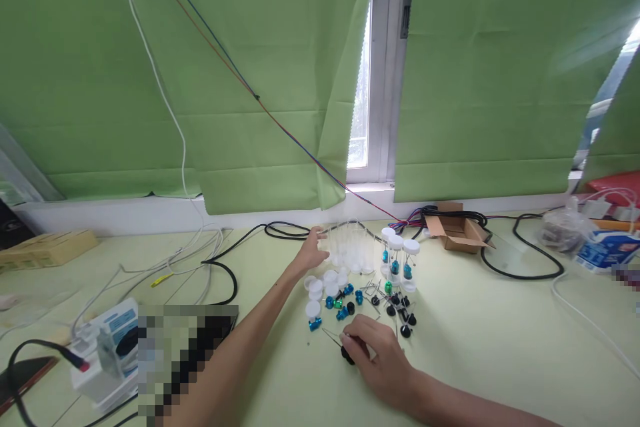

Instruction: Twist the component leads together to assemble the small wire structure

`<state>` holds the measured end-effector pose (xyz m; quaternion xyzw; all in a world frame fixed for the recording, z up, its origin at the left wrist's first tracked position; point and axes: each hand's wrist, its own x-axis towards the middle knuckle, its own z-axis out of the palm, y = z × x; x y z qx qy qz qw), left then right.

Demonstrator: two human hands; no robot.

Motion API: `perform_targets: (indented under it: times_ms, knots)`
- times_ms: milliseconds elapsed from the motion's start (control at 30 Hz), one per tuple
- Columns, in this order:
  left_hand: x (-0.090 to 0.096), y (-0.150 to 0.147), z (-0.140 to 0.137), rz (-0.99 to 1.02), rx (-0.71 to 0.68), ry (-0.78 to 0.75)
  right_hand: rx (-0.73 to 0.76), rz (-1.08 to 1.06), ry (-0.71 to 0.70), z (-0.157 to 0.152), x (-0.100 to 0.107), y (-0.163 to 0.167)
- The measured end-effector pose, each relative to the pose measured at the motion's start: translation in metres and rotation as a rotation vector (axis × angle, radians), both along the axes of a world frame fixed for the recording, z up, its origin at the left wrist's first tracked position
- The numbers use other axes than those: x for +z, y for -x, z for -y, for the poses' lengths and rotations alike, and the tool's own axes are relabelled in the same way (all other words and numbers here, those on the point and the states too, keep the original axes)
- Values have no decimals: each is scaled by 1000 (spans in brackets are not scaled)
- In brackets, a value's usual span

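Observation:
My left hand reaches to the left end of a row of clear plastic tubes, thumb and fingers apart at the nearest tube. Whether it presses on that tube is hard to see. My right hand is closed near the front, its fingertips on a black-headed piece with a thin metal pin pointing left. Between the hands lie white round caps, blue metallic fittings, a green fitting and several black knobs among thin metal pins.
White-capped tubes with blue fittings inside stand right of the clear ones. Behind them sit an open cardboard box and black cable. At left are a white power strip, loose cables and a pixelated dark panel.

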<state>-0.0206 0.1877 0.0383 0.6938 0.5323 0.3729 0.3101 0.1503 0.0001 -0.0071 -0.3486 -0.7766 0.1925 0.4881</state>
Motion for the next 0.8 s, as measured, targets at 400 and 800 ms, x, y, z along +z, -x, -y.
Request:
perform_targets:
  times_ms: [400,800]
  knots:
    - [13,-15,25,22,185,-215,34,-12,29,2,-3,-2]
    - [9,-7,177,89,245,-468,-3,-78,48,4,2,-7]
